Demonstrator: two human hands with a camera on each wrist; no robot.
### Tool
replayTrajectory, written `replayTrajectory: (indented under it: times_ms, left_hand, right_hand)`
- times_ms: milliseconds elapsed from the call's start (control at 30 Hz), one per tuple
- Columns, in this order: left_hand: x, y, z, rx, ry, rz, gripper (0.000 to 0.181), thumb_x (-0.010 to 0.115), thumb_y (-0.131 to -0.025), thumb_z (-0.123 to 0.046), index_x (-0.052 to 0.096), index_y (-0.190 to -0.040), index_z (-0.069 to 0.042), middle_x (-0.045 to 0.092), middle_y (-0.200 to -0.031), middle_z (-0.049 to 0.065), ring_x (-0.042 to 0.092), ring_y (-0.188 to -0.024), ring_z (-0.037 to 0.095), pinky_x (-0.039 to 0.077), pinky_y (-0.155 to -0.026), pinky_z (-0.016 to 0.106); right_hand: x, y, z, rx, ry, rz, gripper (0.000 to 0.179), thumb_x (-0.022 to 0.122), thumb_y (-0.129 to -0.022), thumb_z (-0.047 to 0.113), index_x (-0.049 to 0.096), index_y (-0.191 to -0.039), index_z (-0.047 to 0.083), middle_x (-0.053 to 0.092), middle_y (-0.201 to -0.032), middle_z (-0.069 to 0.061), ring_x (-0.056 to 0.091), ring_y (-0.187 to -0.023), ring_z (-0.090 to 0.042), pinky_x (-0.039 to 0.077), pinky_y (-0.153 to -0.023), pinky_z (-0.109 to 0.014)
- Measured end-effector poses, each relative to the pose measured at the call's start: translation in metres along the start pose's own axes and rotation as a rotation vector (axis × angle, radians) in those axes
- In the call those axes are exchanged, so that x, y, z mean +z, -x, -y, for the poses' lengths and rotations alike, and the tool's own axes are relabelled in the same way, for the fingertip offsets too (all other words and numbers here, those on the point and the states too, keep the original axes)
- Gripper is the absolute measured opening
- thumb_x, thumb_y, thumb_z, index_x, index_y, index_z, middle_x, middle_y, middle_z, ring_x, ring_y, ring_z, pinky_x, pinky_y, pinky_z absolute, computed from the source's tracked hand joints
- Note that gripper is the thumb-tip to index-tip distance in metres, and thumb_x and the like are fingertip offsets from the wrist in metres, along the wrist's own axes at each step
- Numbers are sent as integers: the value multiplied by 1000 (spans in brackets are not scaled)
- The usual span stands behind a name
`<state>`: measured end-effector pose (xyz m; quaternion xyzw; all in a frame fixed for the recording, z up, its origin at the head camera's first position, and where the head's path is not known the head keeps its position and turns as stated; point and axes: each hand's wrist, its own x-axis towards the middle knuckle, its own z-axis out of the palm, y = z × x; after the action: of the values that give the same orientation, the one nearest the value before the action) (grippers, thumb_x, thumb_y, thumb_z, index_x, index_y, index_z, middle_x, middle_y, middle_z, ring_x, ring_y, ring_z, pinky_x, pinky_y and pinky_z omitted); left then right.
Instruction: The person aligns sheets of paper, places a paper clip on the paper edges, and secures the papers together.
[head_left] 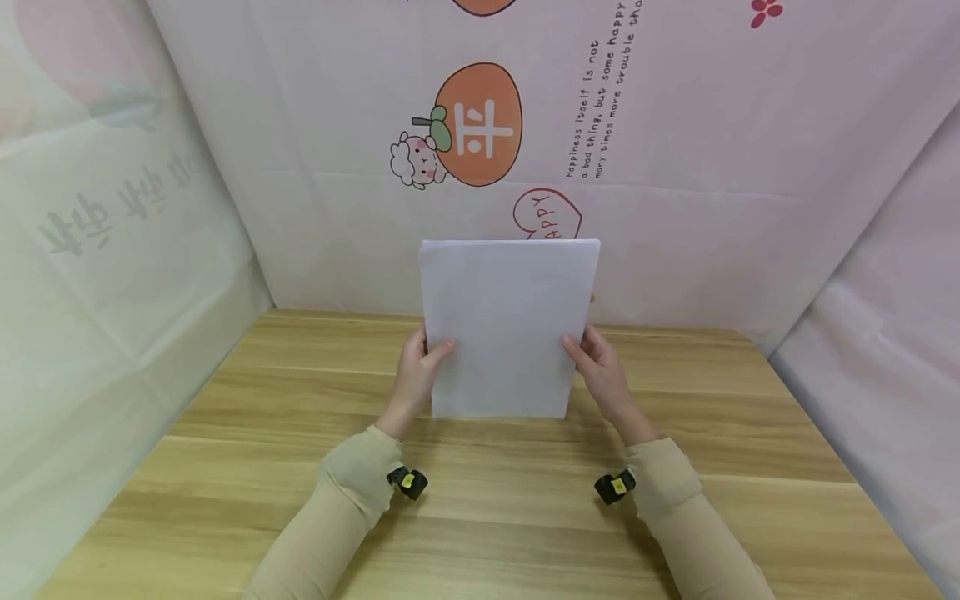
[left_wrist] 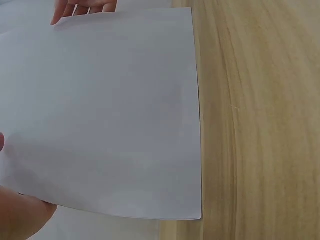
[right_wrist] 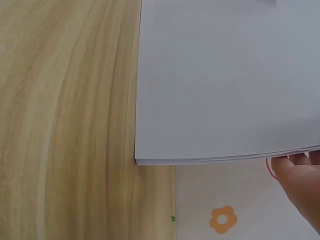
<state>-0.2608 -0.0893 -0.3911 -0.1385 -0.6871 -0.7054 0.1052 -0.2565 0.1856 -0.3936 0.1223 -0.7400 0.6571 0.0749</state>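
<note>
A stack of white paper [head_left: 510,317] stands upright over the wooden table, its broad blank face toward me. My left hand [head_left: 417,371] grips its left edge, thumb on the front and fingers behind. On the opposite edge my right hand [head_left: 603,375] holds it the same way, the thumb pressed on the front face. In the right wrist view the edge of the stack [right_wrist: 225,159] shows several layered sheets, with my right hand [right_wrist: 302,180] at that edge. The left wrist view shows the lower edge of the paper [left_wrist: 125,120] close over the tabletop.
The wood-grain table [head_left: 495,517] runs up to a white printed cloth [head_left: 322,225] hanging behind it, with cartoon drawings and lettering. More pale cloth [head_left: 97,275] hangs on the left and right sides. Small black devices [head_left: 408,482] sit at both wrists.
</note>
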Motion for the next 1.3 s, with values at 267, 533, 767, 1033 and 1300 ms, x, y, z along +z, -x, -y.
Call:
replayTrajectory:
  times_ms: [267,533,767,1033,1300]
  left_hand:
    - [0,0,-1,-75,2,5,43,55,-91,0,45,-132,6,52,-131,26,51,-119,34,38,-102,47]
    - [2,5,-3,-110,-34,-1,41,55,-91,-2,46,-130,9,53,-128,27,52,-118,37,39,-101,48]
    - [4,2,11,-95,-40,-19,40,56,-91,-6,48,-129,5,56,-126,23,54,-115,33,41,-99,44]
    - [6,4,13,-123,-3,-24,42,55,-91,-7,46,-131,4,55,-128,22,53,-117,32,39,-100,46]
    - [9,7,14,-121,29,-46,43,54,-90,-6,46,-131,3,55,-129,20,51,-120,32,36,-104,47]
  right_hand:
    - [-2,1,-7,-15,-38,43,51,52,-98,23,38,-142,2,57,-116,6,58,-103,-5,50,-83,-21]
    - [0,3,-13,-17,-51,65,51,53,-98,17,36,-142,0,58,-113,5,59,-99,-4,51,-82,-22]
    - [-2,3,-16,-17,-26,95,49,50,-99,20,36,-142,1,55,-121,-4,59,-102,-5,51,-83,-23]
    - [-1,5,-15,-16,-12,112,49,47,-100,20,33,-144,3,49,-131,-20,58,-104,-4,50,-84,-24]
    - [3,6,-15,-9,-20,90,47,44,-101,18,33,-145,5,48,-133,-24,57,-102,-3,49,-85,-23]
